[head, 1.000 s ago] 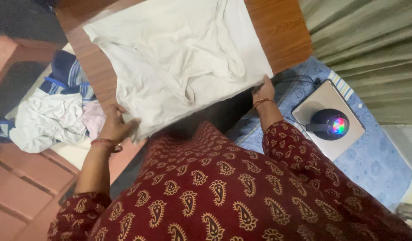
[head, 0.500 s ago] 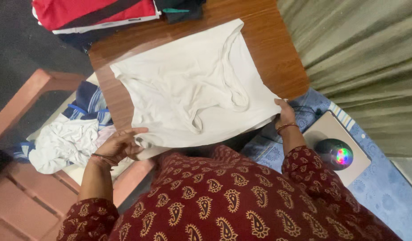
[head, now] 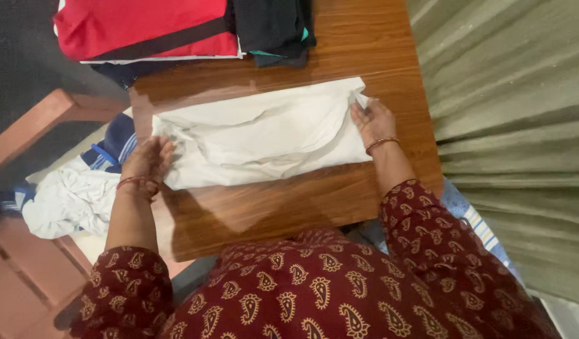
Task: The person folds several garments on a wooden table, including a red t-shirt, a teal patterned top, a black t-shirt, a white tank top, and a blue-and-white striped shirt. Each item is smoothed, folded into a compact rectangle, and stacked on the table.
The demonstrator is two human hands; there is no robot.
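White garment (head: 258, 135) folded into a strip on the wooden tabletop (head: 289, 201), left hand (head: 148, 160) flat on its left end, right hand (head: 372, 119) pinching its right corner, red folded cloth (head: 145, 28) far left

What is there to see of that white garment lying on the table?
The white garment is a soft, thin-looking cloth, folded into a long creased band lying flat across the wooden table. The left hand presses on one end and the right hand holds the other, pinching a corner. It lies apart from the folded clothes stacked beyond it.
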